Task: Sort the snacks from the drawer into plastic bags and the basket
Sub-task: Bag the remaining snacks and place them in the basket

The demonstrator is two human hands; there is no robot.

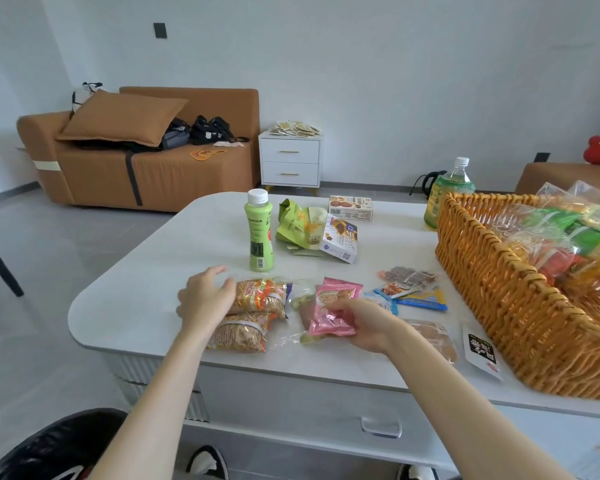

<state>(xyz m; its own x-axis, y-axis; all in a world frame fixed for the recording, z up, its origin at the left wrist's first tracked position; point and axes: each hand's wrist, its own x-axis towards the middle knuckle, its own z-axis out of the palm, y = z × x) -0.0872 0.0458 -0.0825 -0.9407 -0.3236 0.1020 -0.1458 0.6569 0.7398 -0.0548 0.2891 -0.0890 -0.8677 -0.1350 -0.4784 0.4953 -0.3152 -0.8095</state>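
Left hand (pixel 205 299): fingers loose, palm resting against end of orange-printed clear-wrapped snack packs (pixel 257 299) near front edge of white table (pixel 136 289).
Centre: right hand (pixel 364 323) pinches pink crinkly foil snack packet (pixel 329 315), low over thin clear plastic bag (pixel 288 337) lying flat.
I judge packet light, soft, slippery, contents crushable; I would hold it by sealed end.
Right: orange woven wicker basket (pixel 499 306) holds clear-bagged green and red snacks (pixel 568 237).
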